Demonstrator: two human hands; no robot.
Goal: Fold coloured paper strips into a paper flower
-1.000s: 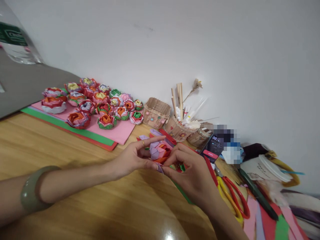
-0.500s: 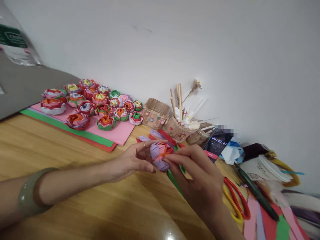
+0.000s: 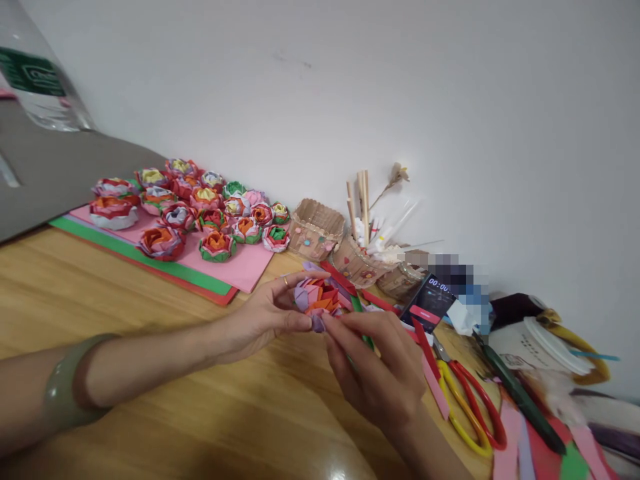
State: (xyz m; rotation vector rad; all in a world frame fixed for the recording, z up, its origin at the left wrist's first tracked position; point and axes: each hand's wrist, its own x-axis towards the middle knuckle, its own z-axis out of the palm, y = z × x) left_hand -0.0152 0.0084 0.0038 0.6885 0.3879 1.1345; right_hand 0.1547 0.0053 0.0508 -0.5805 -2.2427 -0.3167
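Turned since half a second ago, the paper flower (image 3: 319, 297) is held by left hand (image 3: 255, 320) and right hand (image 3: 383, 367), toward the back edge of the bench (image 3: 225, 413).

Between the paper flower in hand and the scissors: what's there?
Head view: the right hand, touching the paper flower; past it, a red strip and a pink strip near the scissors.

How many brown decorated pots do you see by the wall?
3: left pot, beside the paper flowers; middle pot, holding wooden sticks; right pot, beside the phone. Others could be hidden behind things.
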